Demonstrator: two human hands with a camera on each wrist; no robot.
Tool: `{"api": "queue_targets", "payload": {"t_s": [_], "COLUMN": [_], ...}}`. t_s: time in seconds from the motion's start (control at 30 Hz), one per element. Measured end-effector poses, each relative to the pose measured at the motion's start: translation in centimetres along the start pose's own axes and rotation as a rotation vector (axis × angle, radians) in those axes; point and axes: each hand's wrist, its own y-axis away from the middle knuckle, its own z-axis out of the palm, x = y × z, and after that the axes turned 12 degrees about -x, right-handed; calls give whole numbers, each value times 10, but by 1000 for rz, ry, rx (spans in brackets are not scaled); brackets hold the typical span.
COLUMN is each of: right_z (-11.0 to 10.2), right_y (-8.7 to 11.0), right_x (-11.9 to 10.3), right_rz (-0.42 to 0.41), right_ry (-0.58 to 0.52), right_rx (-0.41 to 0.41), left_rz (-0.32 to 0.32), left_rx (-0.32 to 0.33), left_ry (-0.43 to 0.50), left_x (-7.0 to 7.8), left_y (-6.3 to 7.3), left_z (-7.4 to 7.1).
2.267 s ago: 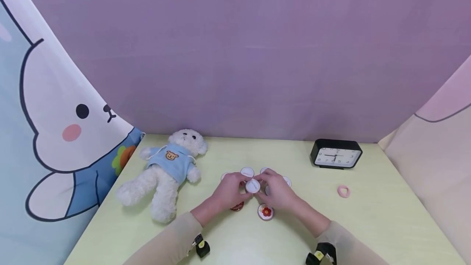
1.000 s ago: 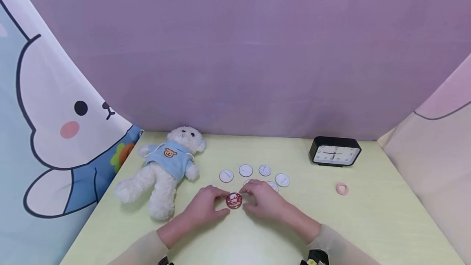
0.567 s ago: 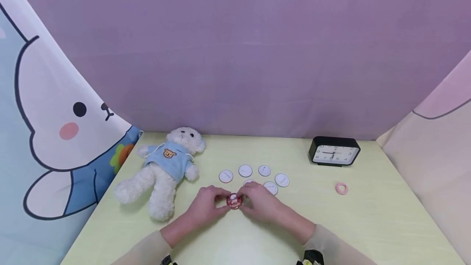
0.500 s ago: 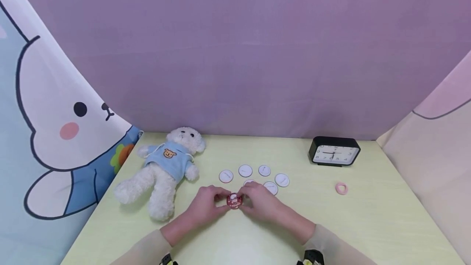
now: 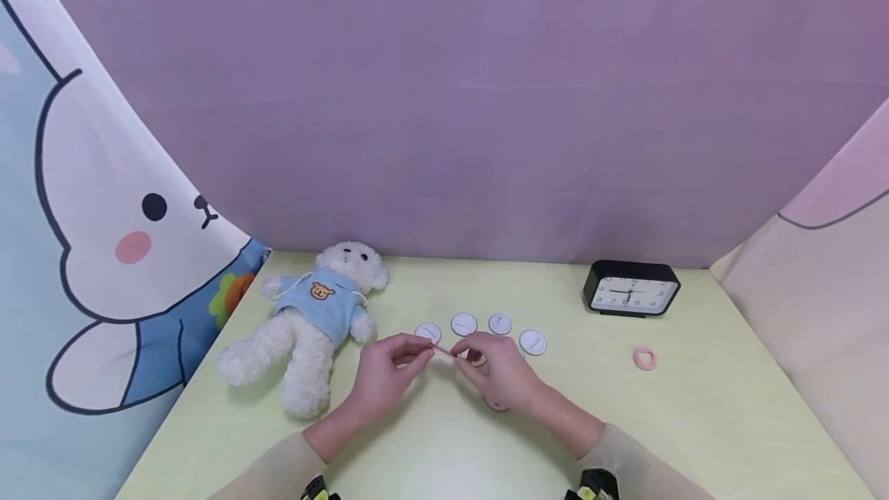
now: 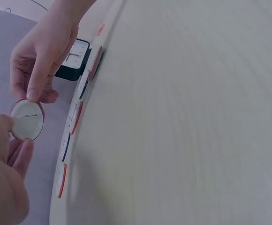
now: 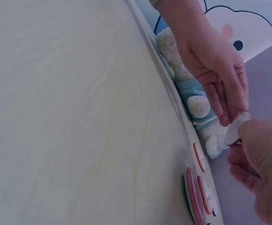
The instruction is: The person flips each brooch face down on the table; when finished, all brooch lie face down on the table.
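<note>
A round pin badge point(image 6: 30, 123) is held off the table between both hands, its pale back and pin showing in the left wrist view. In the head view it is tilted nearly edge-on, so this badge point(image 5: 443, 351) looks like a thin strip. My left hand point(image 5: 385, 373) pinches one side with thumb and fingers. On the opposite side, my right hand point(image 5: 503, 373) grips the rim. Several badges lie pin-side up just beyond the hands, among them a badge point(image 5: 464, 323) and another badge point(image 5: 532, 342). One more badge point(image 5: 496, 404) is partly hidden under my right hand.
A white plush toy point(image 5: 312, 322) in a blue top lies at the left of the pale table point(image 5: 722, 407). To the right stand a black clock point(image 5: 632, 288) and a pink hair tie point(image 5: 644, 359). A purple backdrop point(image 5: 472, 114) rises behind the table.
The badge showed its red face between both hands; now it is raised and turned edge-on. Both hands have shifted slightly away from the body. A badge below the right hand has come into view.
</note>
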Motion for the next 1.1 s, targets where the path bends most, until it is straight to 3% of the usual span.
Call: {"api": "queue_targets", "payload": {"t_s": [0.17,0.4,0.67,0.97,1.1], "right_z": [-1,-1,1,4,7], "right_y": [-4,-6,-7,-6,-5], "right_x": [-3,-8,-9,-8,-7], "right_rz": [-16,62,114,151,149], "right_ry": [-26,-148,-218,-168,-134], "right_rx": [67,81,-3,-68,-91], "left_rz": [107,230,194,149,92], "left_rx": [66,30,-5,-75,-112], "left_ry": [-59,-196,-260,-318,-345], "left_x": [3,1,-3,-10,-11], "left_y": [-3,-2,0,2,3], "left_z": [1,1,1,-1,0]}}
